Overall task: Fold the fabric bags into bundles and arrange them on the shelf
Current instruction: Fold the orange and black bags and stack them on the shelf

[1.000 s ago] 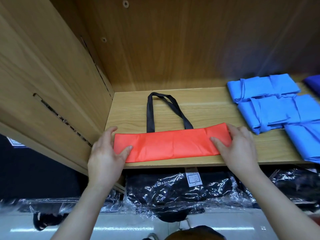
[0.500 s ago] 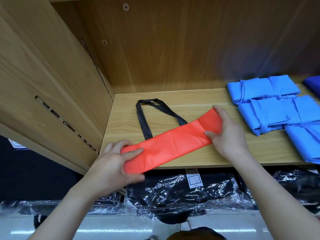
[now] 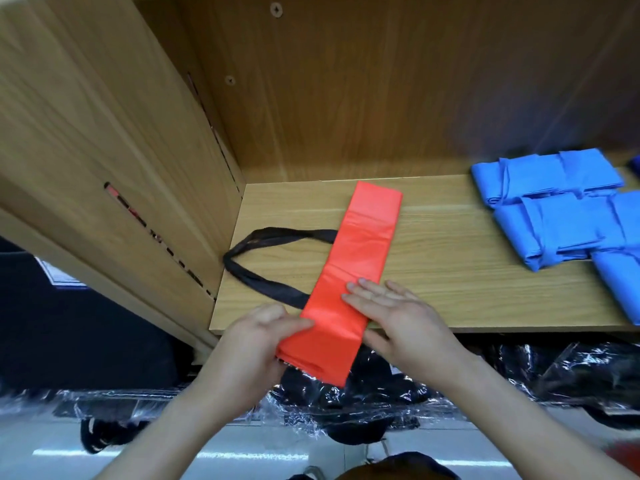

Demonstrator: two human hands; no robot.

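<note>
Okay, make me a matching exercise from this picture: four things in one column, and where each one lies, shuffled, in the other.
Things
1. orange-red bag
2. black handles
3. blue bundles
4. plastic-wrapped black bags

Places
A. at the right end of the shelf
B. under the shelf board
C. a long strip running front to back, near end past the shelf's front edge
D. looped out to the left on the shelf

Pairs: 1-C, 2-D, 3-A, 4-B
</note>
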